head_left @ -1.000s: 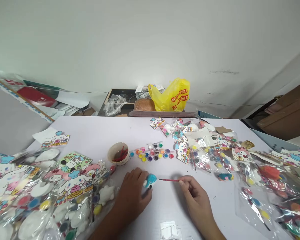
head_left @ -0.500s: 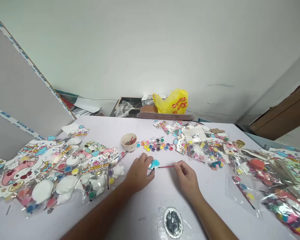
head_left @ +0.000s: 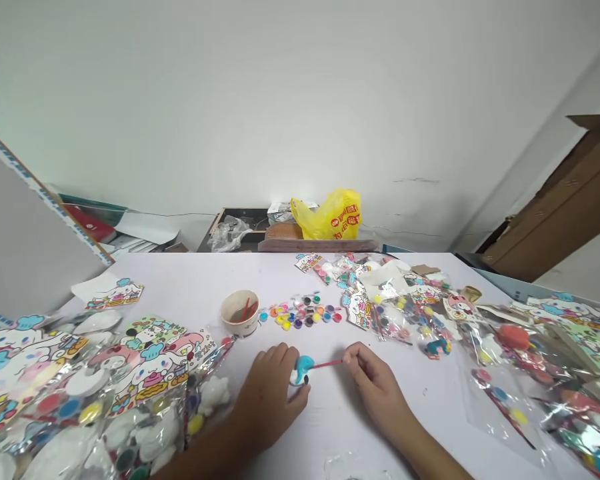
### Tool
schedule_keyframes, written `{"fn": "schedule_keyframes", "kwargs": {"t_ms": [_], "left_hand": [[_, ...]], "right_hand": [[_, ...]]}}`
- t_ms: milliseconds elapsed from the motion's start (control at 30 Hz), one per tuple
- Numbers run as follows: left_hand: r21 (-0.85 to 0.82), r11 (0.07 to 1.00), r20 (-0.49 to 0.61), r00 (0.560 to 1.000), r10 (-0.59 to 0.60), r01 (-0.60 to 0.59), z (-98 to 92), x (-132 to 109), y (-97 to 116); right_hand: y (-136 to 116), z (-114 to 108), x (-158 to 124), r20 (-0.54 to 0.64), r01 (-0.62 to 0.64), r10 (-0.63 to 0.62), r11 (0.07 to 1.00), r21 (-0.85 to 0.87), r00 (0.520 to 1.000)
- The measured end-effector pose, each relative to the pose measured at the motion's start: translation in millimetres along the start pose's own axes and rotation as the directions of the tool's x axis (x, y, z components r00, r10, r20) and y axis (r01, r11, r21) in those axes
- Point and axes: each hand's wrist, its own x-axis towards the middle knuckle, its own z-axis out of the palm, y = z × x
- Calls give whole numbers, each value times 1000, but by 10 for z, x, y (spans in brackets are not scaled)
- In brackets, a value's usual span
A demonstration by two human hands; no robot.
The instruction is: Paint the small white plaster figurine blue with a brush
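My left hand (head_left: 271, 389) is closed around a small figurine (head_left: 305, 363), white with a bright blue painted part and a dark spot near its lower edge. In my right hand (head_left: 375, 388), thumb and fingers pinch the end of a thin red paintbrush (head_left: 329, 363). The brush points left, and its tip lies at the blue part of the figurine. Both hands are low over the white table. Beyond them stands a paper cup (head_left: 239, 313) holding murky water and red sticks, beside a cluster of small paint pots (head_left: 305, 312) in many colours.
Clear packets with white figures and cartoon cards (head_left: 150, 373) cover the left side. More packets (head_left: 400, 300) lie back right, with a painted figure (head_left: 437, 347) near them. A yellow plastic bag (head_left: 333, 217) sits behind the table (head_left: 190, 280), against the wall.
The view has shifted, so the tabletop items appear lower. The brush tip has come from just beside the figurine onto its blue part, and the figurine looks slightly turned.
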Motion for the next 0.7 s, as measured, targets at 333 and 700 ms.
{"fn": "schedule_keyframes", "kwargs": {"t_ms": [333,700], "left_hand": [[-42,999,2,1000,-17,17,23,-5,-16],[-40,999,5,1000,-22,22,23,10,-12]], "right_hand": [[-13,-106,-9,52,-12,17,995,-95,999],[-22,-102,-15,113,5,13,987,-160,993]]}}
